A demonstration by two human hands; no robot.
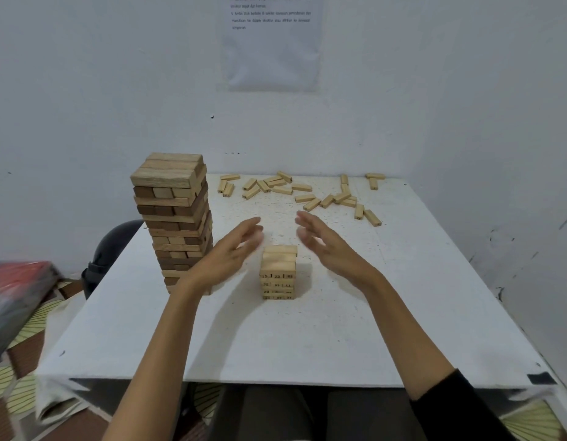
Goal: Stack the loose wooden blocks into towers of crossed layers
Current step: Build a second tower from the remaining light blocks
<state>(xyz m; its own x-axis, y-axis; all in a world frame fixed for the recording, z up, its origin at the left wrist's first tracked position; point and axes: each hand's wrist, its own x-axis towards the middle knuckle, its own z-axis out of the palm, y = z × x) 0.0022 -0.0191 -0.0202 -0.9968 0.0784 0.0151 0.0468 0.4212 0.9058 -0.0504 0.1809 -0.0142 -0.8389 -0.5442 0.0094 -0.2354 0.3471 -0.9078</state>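
We see both hands raised over the white worktop (275, 345), one on each side of the short tower (278, 272). The left hand (231, 249) and right hand (326, 246) have their fingers spread loosely and hold nothing. The palms face each other and neither touches the tower. The fingertips are blurred, so we cannot tell their pose more finely.

The short tower stands near the middle of the worktop. It is made of pale blocks in crossed layers, with printed numbers on the ends that face us.

To its left, just behind the left wrist, the tall tower (174, 218) of mixed light and dark wood rises well above the hands. It stands close to that forearm.

The loose blocks (294, 192) lie scattered along the far edge, beyond the hands, and a few rest on one another.

A printed sheet (269, 43) hangs on the wall behind. Past the left edge of the worktop we make out a dark rounded object (116, 246) and a blurred red and grey thing (14, 297). A black sleeve (460, 405) covers the right upper arm.
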